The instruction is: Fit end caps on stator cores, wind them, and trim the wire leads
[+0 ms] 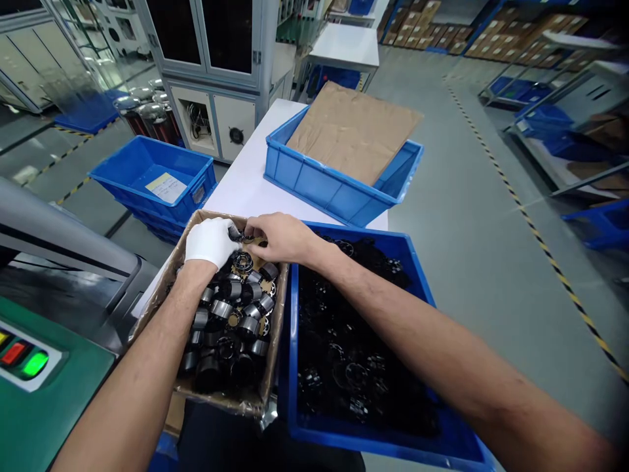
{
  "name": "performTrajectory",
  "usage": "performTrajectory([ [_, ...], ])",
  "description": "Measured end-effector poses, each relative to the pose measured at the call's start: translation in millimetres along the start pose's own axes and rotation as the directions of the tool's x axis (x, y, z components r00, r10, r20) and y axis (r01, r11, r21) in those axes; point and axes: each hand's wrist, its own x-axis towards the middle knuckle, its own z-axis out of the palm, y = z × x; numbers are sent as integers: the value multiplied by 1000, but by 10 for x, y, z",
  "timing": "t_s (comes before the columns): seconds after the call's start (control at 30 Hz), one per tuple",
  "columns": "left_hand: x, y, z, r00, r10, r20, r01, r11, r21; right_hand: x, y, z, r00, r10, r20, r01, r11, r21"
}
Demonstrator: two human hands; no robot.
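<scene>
A cardboard box [280, 308] lined with clear plastic holds many short metal cylinders [222, 309], dark and silver, jumbled together. Over its far end is my left hand [209, 241] in a white glove, fingers curled around a dark metal cylinder [234, 233] that is partly hidden. My bare right hand [282, 237] reaches in over the box's far right corner, thumb and fingers apart, beside the left fingertips. Nothing shows clearly between them. Close to the gloved fingertips lies a dark ring-shaped part [242, 261]. Under my right forearm stands a deep blue bin [293, 367] of black parts [356, 373].
On the white table [240, 177], a lighter blue crate [319, 183] carries a brown cardboard sheet [354, 128]. Stacked blue crates [147, 177] stand at the left. A green machine panel [73, 406] with lit buttons is near left. Striped tape [535, 236] marks the floor.
</scene>
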Motion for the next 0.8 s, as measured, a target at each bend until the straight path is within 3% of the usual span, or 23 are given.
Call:
performTrajectory([
  [0.1,8,-18,5,999,33,36,-33,999,5,-97,-111,67,993,-120,14,118,989,93],
  [0.2,-17,-70,5,993,83,78,-84,996,4,-150,-112,143,988,-151,-17,152,977,151],
  [0.3,-89,-121,-7,994,98,53,-98,995,3,-200,52,91,988,-95,-124,119,972,201],
  [0.43,-181,-138,-36,994,105,40,-105,994,-9,-243,328,-34,952,81,-295,-12,973,230],
  [0.53,-175,-123,-16,995,87,43,-86,996,-16,-241,392,-17,952,117,-282,-55,975,217],
  [0.67,-78,-94,32,997,43,56,-40,998,-54,-232,299,54,959,112,-261,-54,974,218],
  [0.8,-200,-41,-148,999,-9,48,14,995,-99,-166,166,24,958,92,-270,-28,973,231],
])
